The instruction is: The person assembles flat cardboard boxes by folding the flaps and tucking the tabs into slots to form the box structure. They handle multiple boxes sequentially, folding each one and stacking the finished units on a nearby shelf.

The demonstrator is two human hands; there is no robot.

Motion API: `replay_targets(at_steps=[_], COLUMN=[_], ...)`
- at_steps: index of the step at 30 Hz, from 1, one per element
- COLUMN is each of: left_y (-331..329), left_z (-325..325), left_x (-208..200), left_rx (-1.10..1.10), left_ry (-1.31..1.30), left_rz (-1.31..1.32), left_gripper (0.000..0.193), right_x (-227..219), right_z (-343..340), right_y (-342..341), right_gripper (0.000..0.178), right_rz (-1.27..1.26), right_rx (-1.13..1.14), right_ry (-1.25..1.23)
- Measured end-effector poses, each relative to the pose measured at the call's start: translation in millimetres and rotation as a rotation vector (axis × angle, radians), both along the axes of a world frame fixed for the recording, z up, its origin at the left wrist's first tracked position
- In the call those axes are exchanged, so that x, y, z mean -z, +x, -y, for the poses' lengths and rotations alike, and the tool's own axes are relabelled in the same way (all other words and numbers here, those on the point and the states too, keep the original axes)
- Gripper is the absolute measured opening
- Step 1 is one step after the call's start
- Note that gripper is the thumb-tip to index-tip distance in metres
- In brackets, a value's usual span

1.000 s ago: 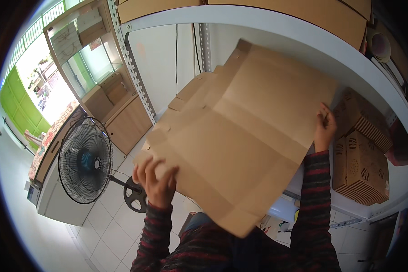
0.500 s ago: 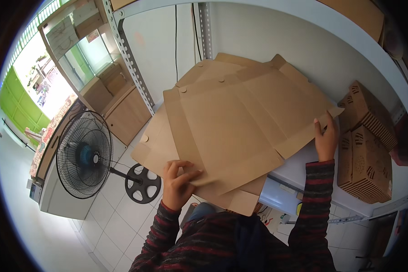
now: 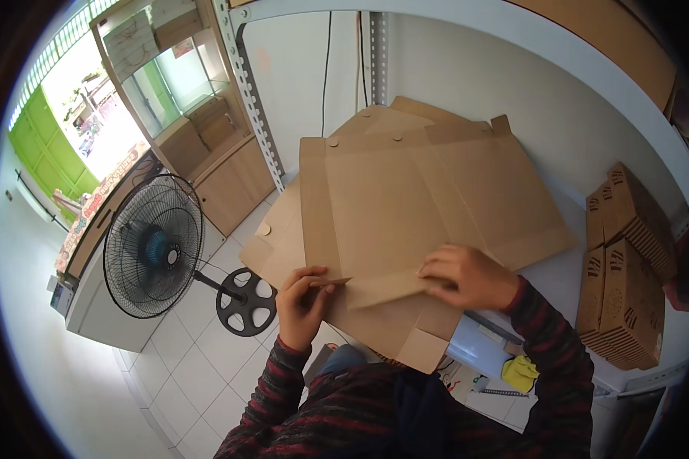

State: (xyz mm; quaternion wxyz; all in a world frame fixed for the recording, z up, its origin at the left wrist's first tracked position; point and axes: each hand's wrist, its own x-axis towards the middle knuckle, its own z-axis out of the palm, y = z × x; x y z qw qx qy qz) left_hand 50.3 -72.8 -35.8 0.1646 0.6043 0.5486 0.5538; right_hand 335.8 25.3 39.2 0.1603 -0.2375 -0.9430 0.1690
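Note:
A flat, creased brown cardboard box blank (image 3: 390,199) lies on top of other cardboard sheets (image 3: 279,229) on the shelf in front of me. My left hand (image 3: 302,306) pinches a small flap at its near left corner, thumb and fingers closed. Along the near edge, my right hand (image 3: 471,277) has its fingers bent around the middle flap, which tilts up a little. The right fingertips are partly hidden behind the hand. Round tabs show along the sheets' far and left edges.
Stacks of folded brown boxes (image 3: 620,298) stand at the right. On the left are a black standing fan (image 3: 153,245) and a wooden cabinet (image 3: 233,187). A perforated metal post (image 3: 256,99) rises at the far left of the shelf. A yellow cloth (image 3: 519,373) lies below.
My right hand has moved left from the blank's right corner to the middle of its near edge. My left hand stays at the near left corner, now pinching the flap.

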Motion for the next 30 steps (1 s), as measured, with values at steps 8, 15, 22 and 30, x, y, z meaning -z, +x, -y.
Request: replay_targets(at_steps=[8,15,22,30], left_y=[-4.7,-7.4,-3.6,-7.4], left_z=[5.6,4.1,4.0,2.8], left_x=[10.7,10.1,9.9,12.7], left_rx=[0.047,0.063,0.063,0.053], left_ry=[-0.1,-0.087,-0.08,-0.093], left_rz=[0.177,0.116,0.156,0.301], left_gripper=[0.012,0.014,0.014,0.016], right_x=[12.1,7.5,18.3,15.8], right_z=[-4.9,-9.2,-5.8,32.8], right_y=[-6.7,-16.0,-10.2,3.1], right_gripper=[0.015,0.026,0.026,0.015], right_rz=[-0.269,-0.09,-0.164,-0.234], right_rx=[0.318,0.466,0.458,0.382], right_ry=[0.139,0.131,0.18,0.296])
